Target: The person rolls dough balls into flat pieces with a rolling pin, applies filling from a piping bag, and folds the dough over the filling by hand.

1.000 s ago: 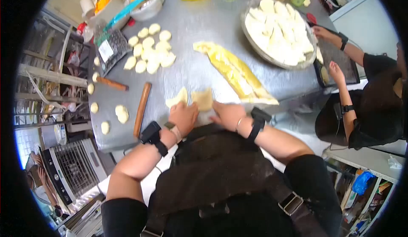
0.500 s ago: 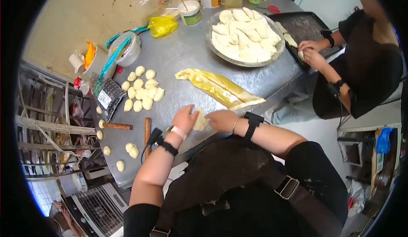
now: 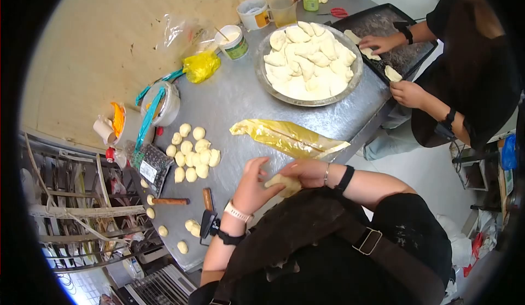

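Note:
A flattened piece of dough [image 3: 284, 185] is held between my two hands, close to my apron at the table's front edge. My left hand [image 3: 256, 185] has its thumb against the dough's left side, with its fingers curved above. On the right side my right hand [image 3: 307, 172] grips the dough with its fingers. Just beyond my hands lies a yellow plastic wrapper [image 3: 290, 136]. Several dough balls [image 3: 197, 158] sit in a group to the left. A rolling pin [image 3: 207, 198] lies left of my left wrist, partly hidden by it.
A large metal bowl [image 3: 309, 100] holds many dough pieces. At right a co-worker's hands [image 3: 385, 48] handle dough by a black tray [image 3: 418, 23]. Left are a second rolling pin [image 3: 172, 201], a black packet [image 3: 150, 168], a lidded tub [image 3: 168, 105] and a yellow bag [image 3: 201, 66].
My hands have lifted the dough off the tabletop and drawn it nearer my body. The co-worker's hands have moved apart, one reaching onto the tray's edge. The view has shifted.

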`<state>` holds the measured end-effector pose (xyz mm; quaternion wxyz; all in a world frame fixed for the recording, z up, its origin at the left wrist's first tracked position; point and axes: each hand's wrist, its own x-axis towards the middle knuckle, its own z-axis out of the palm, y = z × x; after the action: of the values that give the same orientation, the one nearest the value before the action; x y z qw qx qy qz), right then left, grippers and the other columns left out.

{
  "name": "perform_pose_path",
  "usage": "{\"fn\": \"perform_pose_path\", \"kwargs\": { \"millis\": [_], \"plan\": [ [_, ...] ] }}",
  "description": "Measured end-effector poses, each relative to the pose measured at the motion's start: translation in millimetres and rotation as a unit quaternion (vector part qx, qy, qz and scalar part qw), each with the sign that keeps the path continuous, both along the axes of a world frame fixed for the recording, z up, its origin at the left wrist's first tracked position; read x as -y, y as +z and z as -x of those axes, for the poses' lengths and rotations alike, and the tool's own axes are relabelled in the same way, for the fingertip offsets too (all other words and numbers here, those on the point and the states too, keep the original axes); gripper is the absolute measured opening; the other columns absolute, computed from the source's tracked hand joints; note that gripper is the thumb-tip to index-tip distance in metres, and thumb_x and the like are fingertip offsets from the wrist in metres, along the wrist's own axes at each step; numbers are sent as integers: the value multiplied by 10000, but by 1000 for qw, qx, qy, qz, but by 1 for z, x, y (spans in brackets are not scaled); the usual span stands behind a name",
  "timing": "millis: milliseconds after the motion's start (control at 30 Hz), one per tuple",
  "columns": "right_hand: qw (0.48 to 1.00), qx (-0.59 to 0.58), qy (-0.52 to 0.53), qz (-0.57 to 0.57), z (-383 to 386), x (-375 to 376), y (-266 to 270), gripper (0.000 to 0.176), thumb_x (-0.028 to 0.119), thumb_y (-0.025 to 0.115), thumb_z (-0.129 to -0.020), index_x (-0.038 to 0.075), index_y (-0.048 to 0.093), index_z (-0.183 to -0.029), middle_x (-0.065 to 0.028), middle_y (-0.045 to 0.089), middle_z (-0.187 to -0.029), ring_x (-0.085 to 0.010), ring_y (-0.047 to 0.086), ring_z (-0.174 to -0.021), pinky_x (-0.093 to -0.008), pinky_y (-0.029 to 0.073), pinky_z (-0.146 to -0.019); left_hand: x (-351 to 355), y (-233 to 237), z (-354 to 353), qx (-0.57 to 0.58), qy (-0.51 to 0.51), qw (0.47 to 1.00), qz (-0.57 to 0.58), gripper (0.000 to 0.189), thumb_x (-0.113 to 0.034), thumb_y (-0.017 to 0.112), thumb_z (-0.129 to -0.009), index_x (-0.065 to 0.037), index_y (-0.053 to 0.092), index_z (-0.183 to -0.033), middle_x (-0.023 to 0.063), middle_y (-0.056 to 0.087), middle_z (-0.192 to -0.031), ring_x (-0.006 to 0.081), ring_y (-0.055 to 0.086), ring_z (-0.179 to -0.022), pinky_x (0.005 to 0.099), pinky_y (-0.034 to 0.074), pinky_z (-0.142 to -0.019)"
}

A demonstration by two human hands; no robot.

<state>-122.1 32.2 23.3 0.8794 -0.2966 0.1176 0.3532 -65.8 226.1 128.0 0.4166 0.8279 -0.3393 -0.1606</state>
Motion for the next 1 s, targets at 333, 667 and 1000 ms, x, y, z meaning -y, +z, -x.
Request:
{"fn": "perform_pose_path", "kwargs": {
  "millis": [333, 667, 1000],
  "plan": [
    [578, 430, -113, 684, -161, 178, 19, 475, 278, 477, -987, -4, 450, -1368, -219, 510, -1365, -306, 487, -1280, -401, 373, -1077, -112, -80, 3, -222, 246, 944, -11, 197, -142, 591, -965, -22, 599, -1121, 22, 630, -947, 92, 579, -857, 242, 468, -802],
    [453, 352, 197, 795, -226, 164, -60, 356, 74, 559, -776, 13, 656, -1113, -212, 632, -1145, -336, 616, -1035, -387, 491, -896, -116, -99, 21, -270, 262, 926, -6, 155, -81, 557, -971, -14, 606, -1102, 50, 671, -1016, 108, 613, -919, 251, 480, -842],
    [624, 389, 164, 658, -213, 167, 4, 333, 254, 645, -743, 36, 719, -983, -195, 703, -979, -332, 681, -900, -387, 534, -821, -122, -99, 22, -268, 283, 920, 27, 140, -65, 557, -965, -26, 606, -1090, 34, 675, -985, 95, 602, -874, 238, 474, -801]
  ]
}}
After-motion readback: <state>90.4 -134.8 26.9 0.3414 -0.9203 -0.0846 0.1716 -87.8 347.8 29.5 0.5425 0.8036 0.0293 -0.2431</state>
